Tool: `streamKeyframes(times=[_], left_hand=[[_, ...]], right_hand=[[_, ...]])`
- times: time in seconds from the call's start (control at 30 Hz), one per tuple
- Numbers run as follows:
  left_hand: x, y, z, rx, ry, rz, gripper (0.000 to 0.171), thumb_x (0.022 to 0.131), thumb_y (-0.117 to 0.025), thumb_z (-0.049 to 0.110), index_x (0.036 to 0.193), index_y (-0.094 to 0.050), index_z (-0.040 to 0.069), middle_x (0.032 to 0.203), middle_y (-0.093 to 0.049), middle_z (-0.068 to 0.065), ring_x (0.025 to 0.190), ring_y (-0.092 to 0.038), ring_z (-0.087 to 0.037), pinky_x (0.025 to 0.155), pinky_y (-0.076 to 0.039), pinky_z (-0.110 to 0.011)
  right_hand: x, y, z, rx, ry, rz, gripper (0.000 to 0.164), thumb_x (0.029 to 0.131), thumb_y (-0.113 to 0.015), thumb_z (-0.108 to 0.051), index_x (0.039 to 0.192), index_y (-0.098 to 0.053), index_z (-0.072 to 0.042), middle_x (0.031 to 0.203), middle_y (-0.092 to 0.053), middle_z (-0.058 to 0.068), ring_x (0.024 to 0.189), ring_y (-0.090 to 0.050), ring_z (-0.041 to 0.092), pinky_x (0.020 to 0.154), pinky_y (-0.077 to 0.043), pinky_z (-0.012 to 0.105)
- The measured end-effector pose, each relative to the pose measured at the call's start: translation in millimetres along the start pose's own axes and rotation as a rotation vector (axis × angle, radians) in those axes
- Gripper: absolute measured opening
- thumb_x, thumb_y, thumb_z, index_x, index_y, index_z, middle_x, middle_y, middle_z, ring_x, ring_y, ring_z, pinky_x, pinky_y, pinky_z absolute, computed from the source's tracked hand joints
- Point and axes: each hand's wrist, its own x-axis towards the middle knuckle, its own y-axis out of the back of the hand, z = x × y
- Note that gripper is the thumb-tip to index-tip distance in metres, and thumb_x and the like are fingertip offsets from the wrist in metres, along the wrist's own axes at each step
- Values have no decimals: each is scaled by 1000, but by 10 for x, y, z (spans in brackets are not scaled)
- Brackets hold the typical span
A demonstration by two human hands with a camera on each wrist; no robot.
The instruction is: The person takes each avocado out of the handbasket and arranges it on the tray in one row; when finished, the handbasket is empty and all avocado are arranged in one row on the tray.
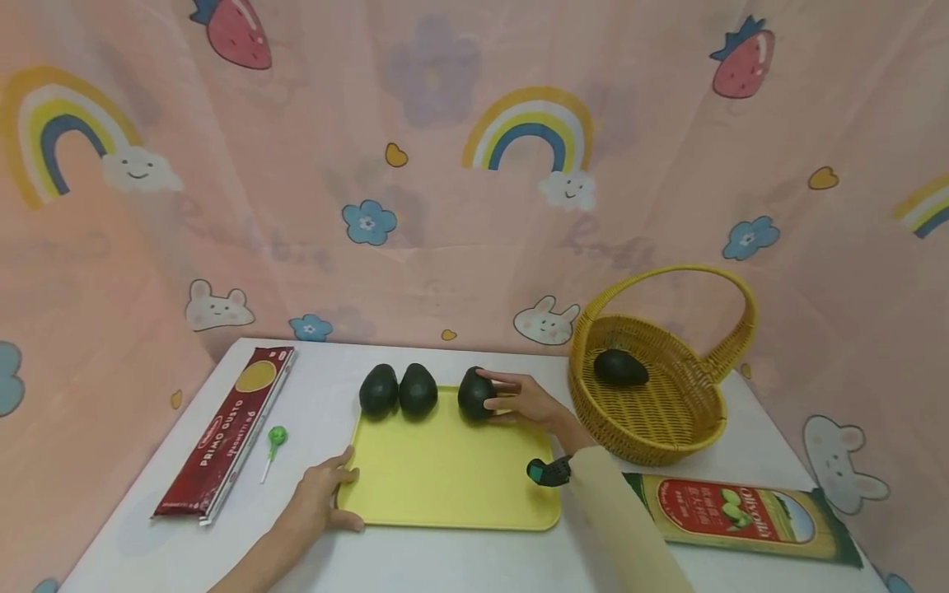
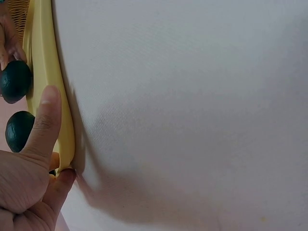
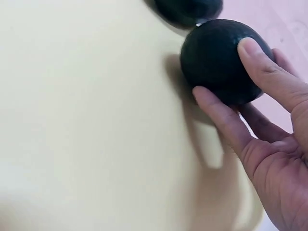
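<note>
A dark green avocado (image 1: pixel 473 395) is at the far edge of the yellow tray (image 1: pixel 445 478), gripped by my right hand (image 1: pixel 530 402). In the right wrist view, thumb and fingers curve round this avocado (image 3: pixel 214 60). To its left in the head view, an avocado (image 1: pixel 418 391) and another avocado (image 1: pixel 379 391) stand side by side at the tray's far left. My left hand (image 1: pixel 315 498) holds the tray's near left corner. The left wrist view shows its thumb along the yellow rim (image 2: pixel 60 86) and a finger at the corner.
A wicker basket (image 1: pixel 712 412) with a tall handle stands at right, with one avocado (image 1: pixel 620 367) inside. Before it lies a spaghetti pack (image 1: pixel 741 515). On the left are a red spaghetti pack (image 1: pixel 230 428) and a green lollipop (image 1: pixel 277 436). A patterned pink curtain (image 1: pixel 445 280) hangs behind the white table.
</note>
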Motion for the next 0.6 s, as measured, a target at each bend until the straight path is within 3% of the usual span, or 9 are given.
streamKeyframes(times=[0.3, 0.6], left_hand=[[1, -8, -1, -11, -17, 18, 72, 40, -90, 21, 100, -68, -12, 127, -55, -30, 112, -56, -46, 94, -49, -50], [5, -18, -7, -12, 13, 9, 72, 40, -90, 20, 101, -68, -11, 128, -55, -29, 113, -55, -46, 94, -48, -49]], right_hand=[[140, -209, 37, -20, 47, 17, 58, 90, -62, 3, 144, -42, -6, 144, -39, 28, 120, -53, 38, 87, -56, 45], [197, -291, 54, 33, 58, 32, 60, 89, -63, 4, 144, -42, -6, 145, -39, 26, 121, -53, 37, 87, -55, 46]])
